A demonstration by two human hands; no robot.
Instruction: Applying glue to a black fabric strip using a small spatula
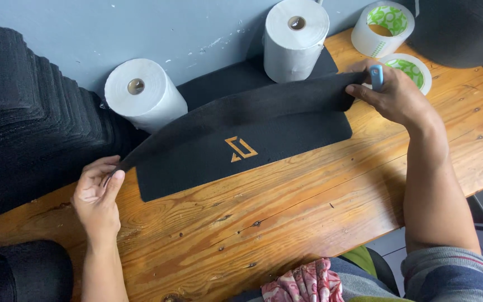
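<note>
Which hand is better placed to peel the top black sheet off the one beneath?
Probably the right hand: it grips the raised end of the top black sheet along with a blue tool, while the left hand only pinches the low corner.

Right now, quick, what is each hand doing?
Left hand: closed, pinching the left corner of the black grip sheet.
Right hand: closed on the sheet's right end, with a small blue tool in its fingers.

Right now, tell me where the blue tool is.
In the head view, upper right: the blue tool is in the right hand, beside the tape rolls.
</note>
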